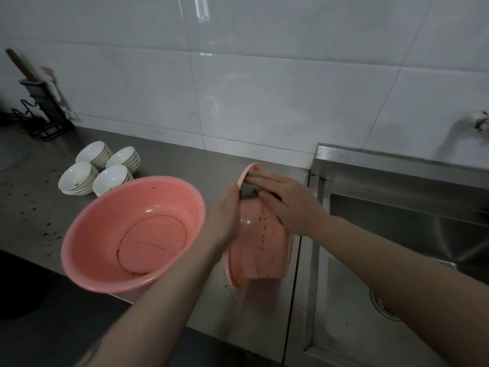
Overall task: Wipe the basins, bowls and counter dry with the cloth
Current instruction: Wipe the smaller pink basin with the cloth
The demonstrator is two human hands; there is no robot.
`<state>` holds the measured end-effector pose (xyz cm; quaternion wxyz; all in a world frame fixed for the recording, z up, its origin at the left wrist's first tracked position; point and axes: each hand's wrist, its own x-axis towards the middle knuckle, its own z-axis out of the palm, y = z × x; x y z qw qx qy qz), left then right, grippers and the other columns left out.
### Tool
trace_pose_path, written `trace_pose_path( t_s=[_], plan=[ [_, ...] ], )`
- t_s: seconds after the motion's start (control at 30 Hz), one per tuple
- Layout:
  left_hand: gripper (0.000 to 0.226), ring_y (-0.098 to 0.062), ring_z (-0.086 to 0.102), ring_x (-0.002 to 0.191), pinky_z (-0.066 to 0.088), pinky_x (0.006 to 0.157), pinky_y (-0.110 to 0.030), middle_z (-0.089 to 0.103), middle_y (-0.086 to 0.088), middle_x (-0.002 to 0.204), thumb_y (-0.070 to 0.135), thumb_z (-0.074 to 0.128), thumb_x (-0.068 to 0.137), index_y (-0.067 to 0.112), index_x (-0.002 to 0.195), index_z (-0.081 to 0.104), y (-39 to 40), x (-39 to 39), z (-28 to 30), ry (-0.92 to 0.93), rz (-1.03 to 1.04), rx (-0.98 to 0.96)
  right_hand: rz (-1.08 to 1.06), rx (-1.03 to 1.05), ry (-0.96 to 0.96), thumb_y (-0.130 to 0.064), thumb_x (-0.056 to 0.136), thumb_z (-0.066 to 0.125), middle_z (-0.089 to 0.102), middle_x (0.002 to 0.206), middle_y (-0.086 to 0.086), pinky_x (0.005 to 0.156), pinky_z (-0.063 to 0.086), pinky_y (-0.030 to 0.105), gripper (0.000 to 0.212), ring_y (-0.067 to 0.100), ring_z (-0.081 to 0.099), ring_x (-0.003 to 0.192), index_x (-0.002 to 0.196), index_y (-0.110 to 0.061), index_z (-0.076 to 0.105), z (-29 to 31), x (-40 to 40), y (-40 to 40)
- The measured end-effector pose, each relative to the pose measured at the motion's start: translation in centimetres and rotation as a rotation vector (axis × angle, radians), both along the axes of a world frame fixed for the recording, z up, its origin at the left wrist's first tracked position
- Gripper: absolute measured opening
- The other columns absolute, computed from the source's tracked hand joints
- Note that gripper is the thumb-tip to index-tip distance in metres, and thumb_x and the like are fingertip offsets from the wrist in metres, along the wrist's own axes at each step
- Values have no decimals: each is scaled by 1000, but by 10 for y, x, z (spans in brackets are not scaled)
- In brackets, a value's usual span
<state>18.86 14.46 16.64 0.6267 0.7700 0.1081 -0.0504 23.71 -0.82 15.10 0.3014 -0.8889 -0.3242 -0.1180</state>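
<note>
White wall tiles [264, 88] back a stainless steel tabletop [34, 197], speckled with dark droplets on its left part. To its right a steel sink [397, 234] is sunk lower, with a round drain [381, 305] in its floor and a tap fitting [480, 120] on the wall above it.

A large pink basin [105, 234] sits upright at the front edge of the tabletop, a brownish ring of residue around its floor and specks on its inner wall. Just right of it a second pink basin [264, 250] stands tilted on its rim beside the sink edge, its spotted underside facing the sink.

The left hand [225, 215] steadies this tilted basin from the left, fingers fairly straight against its rim. The right hand [288, 202] lies spread and flat over a grey cloth [248, 193], pressing it onto the upper part of the basin.

Behind the upright basin, four stacks of white bowls [100, 168] stand close together. In the far left corner a black rack [42, 107] holds a wooden-handled utensil [18, 63].
</note>
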Motion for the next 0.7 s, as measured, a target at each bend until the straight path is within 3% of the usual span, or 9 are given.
trace_pose_path(
  t_s=[0.07, 0.13, 0.23, 0.33, 0.4, 0.5, 0.57, 0.63, 0.7],
  plan=[
    [45, -21, 57, 109, 40, 95, -36, 64, -4, 110, 42, 28, 102, 17, 110, 64, 0, -22, -22, -135, 148, 96, -35, 14, 50, -27, 100, 41, 45, 146, -11, 111, 31, 27, 38, 6, 37, 135, 137, -30, 51, 0, 8, -1],
    [35, -14, 56, 74, 43, 76, -37, 57, 5, 74, 36, 39, 101, 18, 75, 55, -2, -44, -48, -264, 196, -26, -87, 0, 100, -28, 101, 39, 42, 148, -13, 110, 28, 24, 38, 7, 37, 135, 138, -34, 49, 1, 18, -1],
    [39, -13, 42, 59, 37, 61, -38, 44, 5, 60, 32, 41, 101, 20, 64, 44, -3, -47, -69, -332, 279, -53, -159, -4, 174, -29, 102, 38, 42, 148, -13, 113, 29, 30, 38, 9, 38, 135, 138, -33, 49, 2, 29, 7],
    [42, -15, 37, 58, 32, 55, -39, 38, 0, 59, 44, 40, 95, 20, 61, 40, -5, -38, -57, -384, 323, -2, -203, -2, 162, -33, 101, 35, 41, 148, -12, 113, 30, 36, 41, 10, 36, 137, 140, -31, 47, -1, 21, 9],
    [43, -11, 39, 57, 33, 58, -34, 44, 8, 57, 38, 41, 99, 18, 62, 45, -4, -35, -42, -379, 297, 21, -119, -19, 60, -35, 100, 33, 41, 149, -11, 114, 30, 38, 43, 9, 33, 139, 141, -29, 46, -3, 1, 6],
    [40, -15, 60, 76, 47, 73, -38, 68, 2, 78, 33, 40, 101, 11, 82, 67, 1, -26, -24, -294, 237, 79, 42, -132, -160, -33, 100, 36, 40, 150, -7, 114, 28, 43, 43, 11, 26, 144, 140, -25, 47, -12, -36, 5],
    [38, -20, 66, 88, 51, 83, -41, 71, -5, 90, 34, 40, 101, 13, 92, 70, 2, -23, -15, -253, 149, 17, 123, -176, -236, -31, 101, 38, 38, 151, -4, 116, 25, 43, 42, 14, 23, 145, 141, -24, 46, -15, -50, 3],
    [36, -18, 64, 89, 50, 81, -32, 70, -2, 93, 33, 38, 102, 16, 92, 69, 1, -23, -7, -224, 107, 3, 165, -213, -214, -31, 101, 37, 37, 152, -7, 118, 22, 37, 42, 11, 25, 144, 142, -27, 44, -9, -42, -6],
    [33, -15, 58, 86, 42, 75, -28, 66, -1, 93, 33, 36, 102, 20, 91, 65, -4, -21, -2, -219, 123, 80, 62, -118, 30, -31, 102, 36, 40, 149, -12, 115, 23, 28, 39, 8, 34, 139, 140, -34, 45, -2, -22, -14]
  ],
)
